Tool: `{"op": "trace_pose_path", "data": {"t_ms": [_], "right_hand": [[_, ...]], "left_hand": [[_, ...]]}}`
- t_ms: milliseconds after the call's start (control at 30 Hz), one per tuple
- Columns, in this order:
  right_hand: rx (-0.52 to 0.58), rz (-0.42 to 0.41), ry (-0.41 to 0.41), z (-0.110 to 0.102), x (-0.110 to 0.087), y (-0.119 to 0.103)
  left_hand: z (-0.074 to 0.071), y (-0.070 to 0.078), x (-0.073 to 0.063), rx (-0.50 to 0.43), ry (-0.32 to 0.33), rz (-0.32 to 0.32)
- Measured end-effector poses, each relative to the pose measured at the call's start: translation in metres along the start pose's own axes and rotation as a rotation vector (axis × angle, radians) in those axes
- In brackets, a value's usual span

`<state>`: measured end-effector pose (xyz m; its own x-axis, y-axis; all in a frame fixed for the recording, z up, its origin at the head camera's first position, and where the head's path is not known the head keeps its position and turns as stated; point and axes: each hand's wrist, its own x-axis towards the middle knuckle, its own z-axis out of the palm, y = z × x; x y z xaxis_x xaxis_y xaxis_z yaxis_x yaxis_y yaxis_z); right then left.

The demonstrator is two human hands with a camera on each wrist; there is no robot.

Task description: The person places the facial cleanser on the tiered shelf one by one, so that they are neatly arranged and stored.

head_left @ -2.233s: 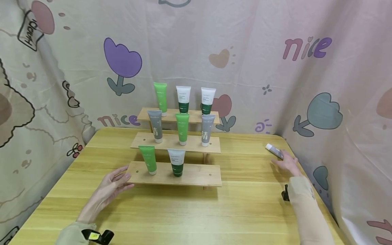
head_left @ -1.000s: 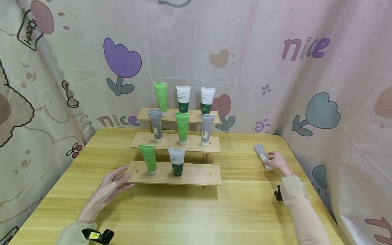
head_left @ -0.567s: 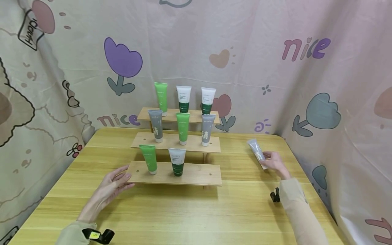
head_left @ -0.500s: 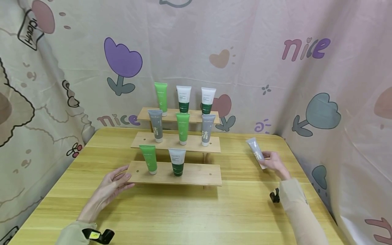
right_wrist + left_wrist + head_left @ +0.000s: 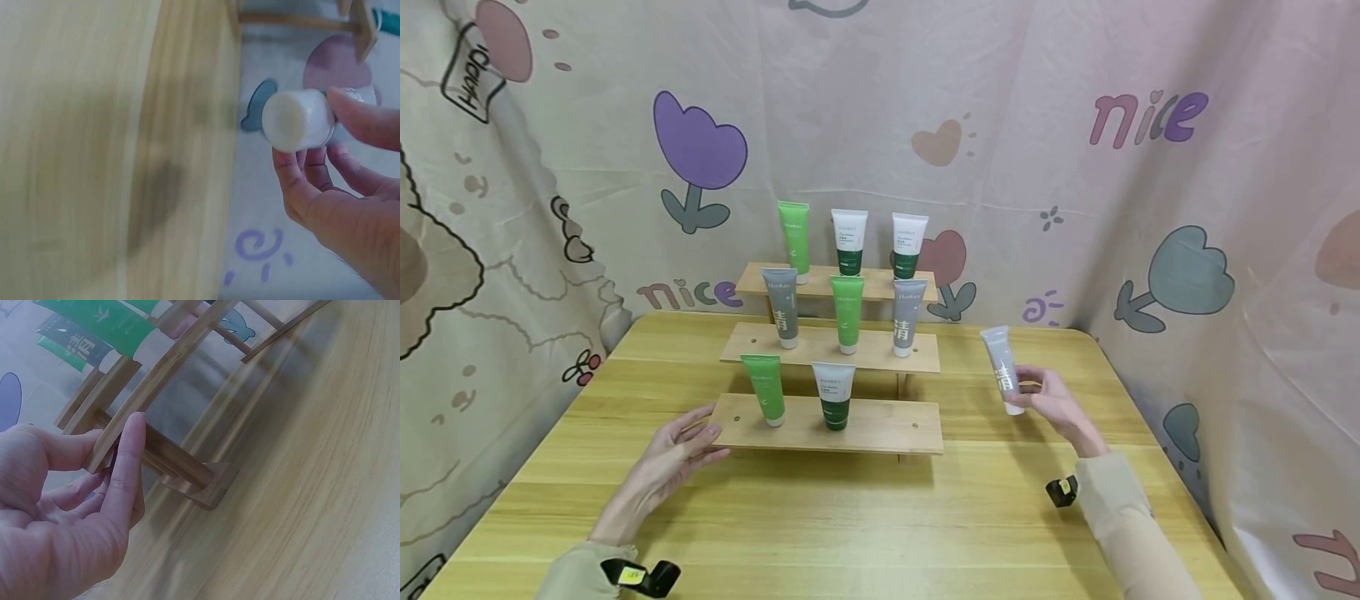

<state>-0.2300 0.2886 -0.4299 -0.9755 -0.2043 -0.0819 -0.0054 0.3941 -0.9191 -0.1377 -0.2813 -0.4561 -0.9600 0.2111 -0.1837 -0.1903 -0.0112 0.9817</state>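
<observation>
A three-tier wooden display rack [image 5: 880, 425] stands on the table with squeeze tubes upright on its steps. My left hand [image 5: 662, 458] pinches the left end of the lowest board between thumb and fingers, as the left wrist view shows up close. To the right of the rack, my right hand [image 5: 1052, 404] holds a grey-blue squeeze tube [image 5: 1002, 367] near its white cap. The tube is nearly upright, cap down, above the table. In the right wrist view, the white cap [image 5: 294, 122] points toward the camera, with thumb and fingers around the tube.
The lowest board carries a green tube [image 5: 766, 390] and a white-and-green tube [image 5: 834, 396] at its left and middle. On the middle board stand two grey tubes and a green tube [image 5: 847, 315]. The top board bears several more. A patterned curtain [image 5: 1000, 125] hangs behind the table.
My right hand has picked up the grey-blue tube from the table's right side, turned it cap down and brought it left toward the rack. The left hand stays put.
</observation>
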Motion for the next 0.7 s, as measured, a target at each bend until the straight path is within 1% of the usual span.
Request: {"op": "trace_pose_path", "data": {"t_ms": [267, 433, 700], "right_hand": [[0.044, -0.021, -0.033, 0.018, -0.005, -0.021], [0.082, -0.062, -0.066, 0.028, -0.009, -0.033], [0.083, -0.127, -0.095, 0.05, -0.014, -0.053]], "left_hand": [[0.0, 0.0, 0.0, 0.0, 0.004, -0.003], [0.0, -0.001, 0.0, -0.002, 0.007, -0.009], [0.0, -0.001, 0.0, 0.008, 0.015, -0.025]]}}
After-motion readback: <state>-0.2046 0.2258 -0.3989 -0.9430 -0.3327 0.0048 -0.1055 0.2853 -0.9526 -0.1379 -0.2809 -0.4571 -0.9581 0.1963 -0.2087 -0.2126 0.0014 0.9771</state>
